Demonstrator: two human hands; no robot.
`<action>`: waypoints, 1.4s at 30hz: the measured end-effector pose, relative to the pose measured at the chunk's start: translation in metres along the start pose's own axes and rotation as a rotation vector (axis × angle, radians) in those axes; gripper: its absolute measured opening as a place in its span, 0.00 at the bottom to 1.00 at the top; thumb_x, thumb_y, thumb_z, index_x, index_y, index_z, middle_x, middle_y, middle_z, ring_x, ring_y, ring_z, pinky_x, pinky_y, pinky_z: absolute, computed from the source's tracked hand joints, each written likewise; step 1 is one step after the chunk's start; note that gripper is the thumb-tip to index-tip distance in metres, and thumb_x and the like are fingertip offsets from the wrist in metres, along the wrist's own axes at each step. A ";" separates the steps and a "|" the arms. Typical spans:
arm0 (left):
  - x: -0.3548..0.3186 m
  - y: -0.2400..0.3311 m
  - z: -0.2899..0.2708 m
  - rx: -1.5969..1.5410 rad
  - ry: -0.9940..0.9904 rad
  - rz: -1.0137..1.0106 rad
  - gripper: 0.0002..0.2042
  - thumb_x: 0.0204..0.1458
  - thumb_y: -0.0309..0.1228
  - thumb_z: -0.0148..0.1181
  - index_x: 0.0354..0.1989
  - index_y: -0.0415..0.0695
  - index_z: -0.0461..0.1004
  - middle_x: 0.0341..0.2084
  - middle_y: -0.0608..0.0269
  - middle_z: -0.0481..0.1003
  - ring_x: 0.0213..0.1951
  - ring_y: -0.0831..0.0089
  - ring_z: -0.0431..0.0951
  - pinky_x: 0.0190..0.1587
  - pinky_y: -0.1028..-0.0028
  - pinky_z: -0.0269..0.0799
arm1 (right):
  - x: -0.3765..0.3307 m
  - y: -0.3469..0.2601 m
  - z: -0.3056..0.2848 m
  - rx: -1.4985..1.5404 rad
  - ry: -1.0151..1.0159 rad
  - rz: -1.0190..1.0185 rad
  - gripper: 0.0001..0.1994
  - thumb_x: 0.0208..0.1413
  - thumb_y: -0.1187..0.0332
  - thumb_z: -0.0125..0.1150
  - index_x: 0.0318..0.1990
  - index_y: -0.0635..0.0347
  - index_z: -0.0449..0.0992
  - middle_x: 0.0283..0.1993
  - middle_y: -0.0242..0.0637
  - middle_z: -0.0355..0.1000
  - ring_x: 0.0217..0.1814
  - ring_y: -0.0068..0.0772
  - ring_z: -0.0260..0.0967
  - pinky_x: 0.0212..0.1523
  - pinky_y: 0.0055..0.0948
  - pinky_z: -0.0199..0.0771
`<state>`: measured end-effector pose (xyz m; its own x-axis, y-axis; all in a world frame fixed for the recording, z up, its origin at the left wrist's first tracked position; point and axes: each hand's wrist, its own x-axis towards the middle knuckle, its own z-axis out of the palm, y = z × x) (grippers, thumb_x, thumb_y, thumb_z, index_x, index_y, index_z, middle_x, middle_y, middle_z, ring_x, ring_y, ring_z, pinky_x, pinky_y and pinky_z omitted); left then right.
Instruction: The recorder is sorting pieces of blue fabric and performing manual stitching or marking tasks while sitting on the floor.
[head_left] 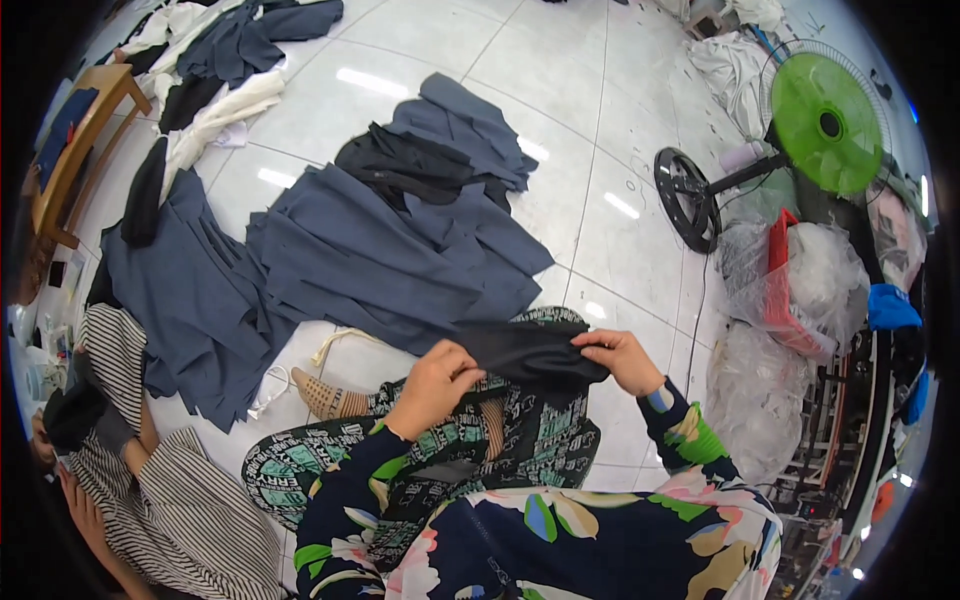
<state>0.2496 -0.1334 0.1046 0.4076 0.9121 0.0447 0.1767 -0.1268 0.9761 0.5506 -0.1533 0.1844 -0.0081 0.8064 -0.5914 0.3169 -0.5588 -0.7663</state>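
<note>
A piece of black cloth is stretched between my two hands, above my crossed legs. My left hand pinches its left end between thumb and fingers. At the other end my right hand grips the upper right edge. Just beyond the black cloth lies a wide spread of dark blue-grey fabric pieces on the floor, overlapping in layers. Some black fabric rests across the far part of that spread.
A person in striped clothes sits at my left, holding dark cloth. More blue-grey fabric lies beside them. A green fan, a red basket and plastic bags stand on the right. A wooden stool is far left.
</note>
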 end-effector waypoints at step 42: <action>0.021 -0.004 -0.038 -0.074 0.056 -0.387 0.07 0.51 0.30 0.59 0.34 0.39 0.75 0.27 0.54 0.73 0.29 0.56 0.75 0.32 0.67 0.70 | 0.404 -0.087 -0.008 -0.727 0.411 -0.766 0.22 0.42 0.68 0.65 0.49 0.51 0.74 0.55 0.46 0.62 0.56 0.50 0.61 0.55 0.38 0.64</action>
<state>0.2232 -0.0985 0.1097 0.2738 0.9069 -0.3204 0.2416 0.2576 0.9356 0.5275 0.2223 0.0139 -0.1672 0.9653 0.2006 0.8398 0.2460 -0.4839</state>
